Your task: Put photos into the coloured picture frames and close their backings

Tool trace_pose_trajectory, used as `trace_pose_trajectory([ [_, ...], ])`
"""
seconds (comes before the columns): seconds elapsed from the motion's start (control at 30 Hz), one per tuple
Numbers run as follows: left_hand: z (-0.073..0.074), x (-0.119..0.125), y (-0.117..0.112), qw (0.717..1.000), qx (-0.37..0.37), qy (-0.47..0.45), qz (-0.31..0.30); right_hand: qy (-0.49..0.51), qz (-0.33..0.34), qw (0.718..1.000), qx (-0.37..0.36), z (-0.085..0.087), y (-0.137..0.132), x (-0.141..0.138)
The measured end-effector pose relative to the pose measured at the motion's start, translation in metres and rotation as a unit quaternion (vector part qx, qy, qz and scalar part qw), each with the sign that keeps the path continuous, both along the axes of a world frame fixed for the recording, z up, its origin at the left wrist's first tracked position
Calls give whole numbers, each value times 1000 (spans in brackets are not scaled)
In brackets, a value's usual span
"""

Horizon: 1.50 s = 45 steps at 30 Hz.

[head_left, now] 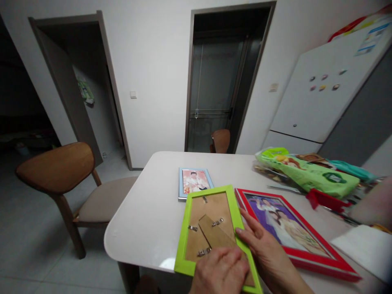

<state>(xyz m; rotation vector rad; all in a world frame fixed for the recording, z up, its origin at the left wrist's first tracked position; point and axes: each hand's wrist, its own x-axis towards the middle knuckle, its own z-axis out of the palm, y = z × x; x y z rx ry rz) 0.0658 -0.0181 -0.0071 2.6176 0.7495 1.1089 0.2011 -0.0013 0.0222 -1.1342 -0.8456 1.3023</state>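
A lime-green picture frame (232, 204) is tilted back-side up at the table's near edge. Its brown backing board (196, 208) has metal turn clips and a stand flap. My right hand (265, 249) grips the frame's right edge, thumb on the rim. Over the lower part of the backing, my left hand (222, 269) is closed with its fingers curled near the bottom clip; its fingertips are hidden. To the right lies a red picture frame (324, 267) with a photo of a couple, face up. Beyond the green frame, a light-blue picture frame (180, 183) lies face up, partly covered.
The white table (147, 212) has rounded corners. Green packaging (321, 175), a red-handled object (326, 202) and white paper (367, 249) lie at its right. A wooden chair (58, 167) stands left, another chair (221, 141) behind. A white fridge (309, 102) stands back right.
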Motion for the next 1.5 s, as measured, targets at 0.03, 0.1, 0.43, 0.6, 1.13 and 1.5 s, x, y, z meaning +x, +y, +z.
trace_pose_trajectory([
  [0.03,-9,3,-1,999,-5,32,7,-26,9,1000,-6,-9,2,3],
  [0.1,-23,10,-3,998,-4,67,11,-92,37,995,-21,-27,8,9],
  [0.43,-19,-4,1,985,-92,139,-53,-559,25,828,40,-64,21,18],
  [0.6,-26,-43,13,983,-166,33,68,-611,35,782,116,-63,23,16],
  [1.13,-49,-71,38,950,-210,-70,218,-652,80,733,177,-47,74,-30],
  [1.5,-50,-73,39,931,-264,-144,209,-683,70,707,167,-61,105,-50],
])
